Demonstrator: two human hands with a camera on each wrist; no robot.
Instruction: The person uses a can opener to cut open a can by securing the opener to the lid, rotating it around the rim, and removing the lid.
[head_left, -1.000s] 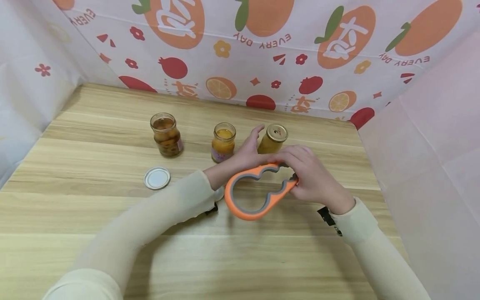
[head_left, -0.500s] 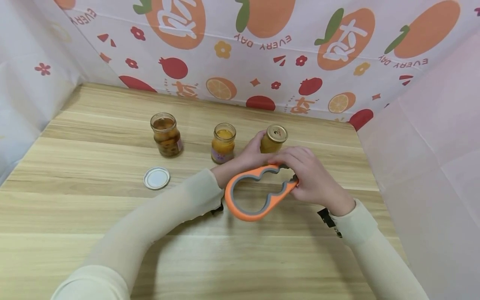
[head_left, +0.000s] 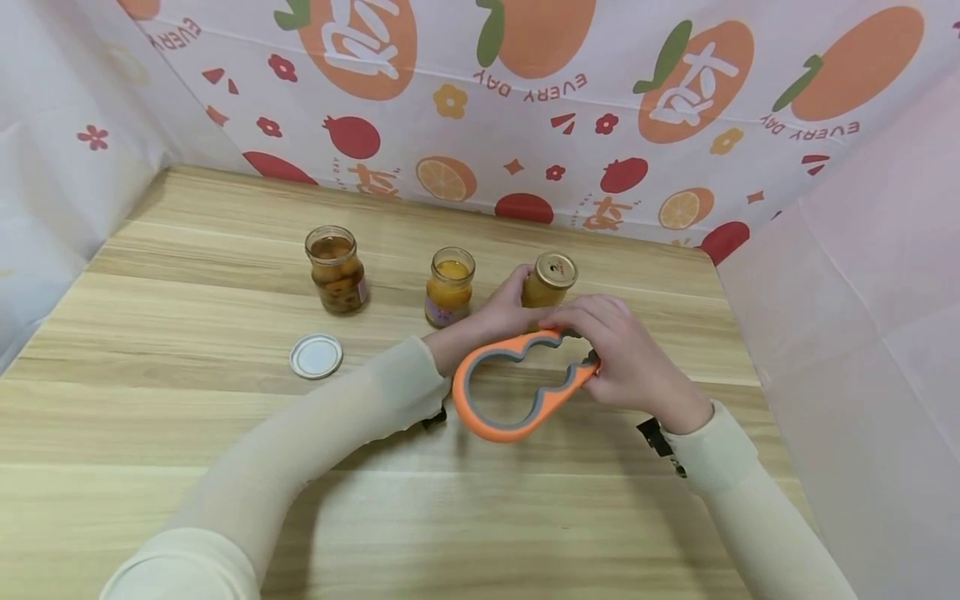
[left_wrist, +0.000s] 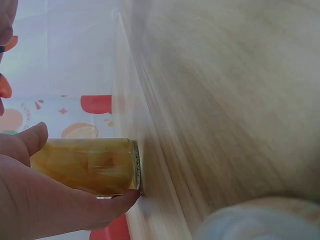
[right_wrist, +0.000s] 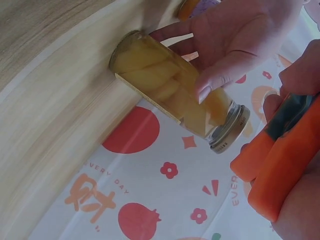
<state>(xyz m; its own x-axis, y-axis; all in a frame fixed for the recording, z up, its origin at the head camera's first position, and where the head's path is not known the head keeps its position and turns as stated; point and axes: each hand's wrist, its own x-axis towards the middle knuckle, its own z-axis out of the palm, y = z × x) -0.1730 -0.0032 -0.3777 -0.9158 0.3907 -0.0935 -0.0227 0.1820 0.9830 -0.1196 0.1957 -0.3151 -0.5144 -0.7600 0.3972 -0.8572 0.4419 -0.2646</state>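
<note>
Over the table, forearms slant inward — hands grip jar and tool.

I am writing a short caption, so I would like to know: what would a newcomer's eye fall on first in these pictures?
Probably the bright orange tool in the right hand, held above the table. Next comes the gold-lidded jar, with the left hand around it, to the right of the open yellow jar. Behind, the fruit-printed cloth also stands out.
</note>
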